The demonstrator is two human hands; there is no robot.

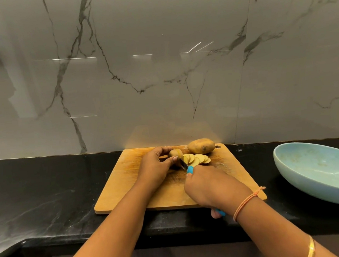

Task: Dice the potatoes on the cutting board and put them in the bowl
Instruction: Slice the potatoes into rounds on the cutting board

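Cutting board [129, 191]: wooden, flat on the black counter [48, 187], far edge close against the marble wall [160, 68], near edge set back from the counter's front edge; small hole in the far right corner.

Half-cut potato [174, 153]: unpeeled stub near the board's far edge, about midway along it, cut face turned to the right.

Left hand [155, 167]: fingers curled over the top of the stub, thumb tip pressed to its near side just beside the blade; gripping it firmly.

Knife [189, 170]: blue handle, blade pointing away toward the wall, edge down between the stub and the cut rounds; only a short stretch of steel showing.

Right hand [208, 185]: closed round the blue handle, knuckles up, over the board's near right part; butt of the handle poking out under the wrist, past the board's near edge.

Slices [198, 159]: pale yellow rounds, overlapping in a fanned row, lying right of the blade and touching one another.

Whole potato [201, 146]: brown, skin on, at the board's far right corner, just behind the slices and beside the hole.

Bowl [317, 166]: pale blue, wide and shallow, on the counter right of the board and apart from it, partly cut off at the right; faint yellowish marks on the inner wall.

Right wrist: orange thread band [246, 201]; farther up the forearm, a gold bangle [310, 249].
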